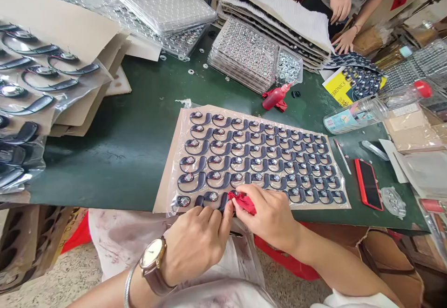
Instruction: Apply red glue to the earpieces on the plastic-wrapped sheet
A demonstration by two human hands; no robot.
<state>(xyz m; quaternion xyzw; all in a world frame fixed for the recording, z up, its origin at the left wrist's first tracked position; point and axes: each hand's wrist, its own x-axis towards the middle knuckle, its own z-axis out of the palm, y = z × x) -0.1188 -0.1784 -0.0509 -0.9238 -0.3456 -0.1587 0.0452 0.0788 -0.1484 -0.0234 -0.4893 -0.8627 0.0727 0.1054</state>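
A clear plastic tray (230,151) on a cardboard sheet carries rows of dark ear-hook earphone parts (217,143), each with a round silver speaker and thin red wires. At its front row, my right hand (268,210) pinches a crumpled red cloth (245,202) against one of the parts. My left hand (199,236), wearing a watch and a bracelet, is beside it with fingers curled at the same front edge. The left fingertips meet near the cloth; what lies under them is hidden.
A red squeeze bottle (275,97) lies on another red cloth behind the tray. Stacked trays of small metal parts (244,50) stand farther back. A red-cased phone (368,184) and a plastic jar (354,115) are at right, more earphone sheets (38,73) at left. Another person's hands (344,40) work at upper right.
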